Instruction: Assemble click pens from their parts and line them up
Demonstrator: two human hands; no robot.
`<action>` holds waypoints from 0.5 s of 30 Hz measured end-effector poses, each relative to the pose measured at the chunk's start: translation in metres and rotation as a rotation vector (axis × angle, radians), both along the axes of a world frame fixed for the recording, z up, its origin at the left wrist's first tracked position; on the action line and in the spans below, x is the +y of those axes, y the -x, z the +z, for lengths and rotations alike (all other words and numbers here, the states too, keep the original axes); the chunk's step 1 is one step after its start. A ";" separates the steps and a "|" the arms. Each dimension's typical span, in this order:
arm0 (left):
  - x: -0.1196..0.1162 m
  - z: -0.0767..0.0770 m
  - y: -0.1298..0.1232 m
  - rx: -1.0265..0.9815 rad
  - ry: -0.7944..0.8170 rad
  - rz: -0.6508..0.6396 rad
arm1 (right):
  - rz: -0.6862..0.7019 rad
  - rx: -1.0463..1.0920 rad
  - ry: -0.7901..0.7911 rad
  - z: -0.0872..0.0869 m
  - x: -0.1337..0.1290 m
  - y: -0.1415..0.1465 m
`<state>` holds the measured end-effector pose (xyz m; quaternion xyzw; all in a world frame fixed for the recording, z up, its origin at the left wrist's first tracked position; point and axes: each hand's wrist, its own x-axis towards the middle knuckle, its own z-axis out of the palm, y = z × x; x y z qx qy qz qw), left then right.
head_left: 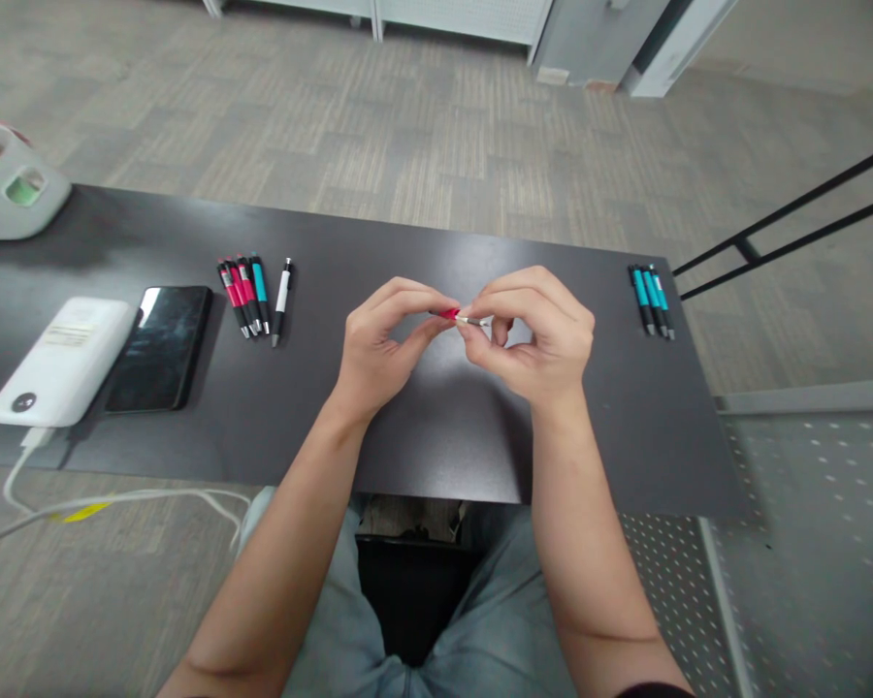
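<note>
Above the middle of the dark table (443,427), my two hands meet at a pen in parts. My left hand (382,339) pinches a red pen barrel (448,313) between thumb and forefinger. Thumb and fingertips of my right hand (542,334) are closed on a thin, pale piece with a dark end, which looks like a pen refill (472,321). Its left end touches or enters the red barrel; the fingertips hide exactly how. To the left lie several red pens (239,291), a teal pen (260,291) and a white pen (282,299). Teal pens (649,299) lie together at the far right.
On the left are a black phone (161,349) and a white power bank (65,359) with a white cable (116,499) hanging off the front edge. A white jug (21,194) stands at the back left. Black metal bars (786,213) rise beyond the right edge.
</note>
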<state>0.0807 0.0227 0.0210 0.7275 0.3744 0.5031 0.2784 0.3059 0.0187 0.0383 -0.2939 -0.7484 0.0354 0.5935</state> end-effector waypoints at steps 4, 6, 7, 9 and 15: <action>-0.002 0.002 -0.004 -0.058 0.026 -0.024 | 0.047 0.044 0.116 0.000 0.001 -0.001; -0.003 0.002 -0.006 -0.077 0.043 -0.045 | 0.075 0.050 0.233 0.000 0.001 -0.003; -0.003 0.002 -0.006 -0.086 0.054 -0.053 | 0.090 0.053 0.298 -0.001 0.001 -0.004; -0.005 0.001 -0.006 -0.101 0.072 -0.067 | 0.120 0.066 0.407 -0.001 0.001 -0.005; -0.004 0.001 -0.004 -0.151 0.117 -0.049 | 0.089 0.035 0.544 0.010 -0.005 -0.003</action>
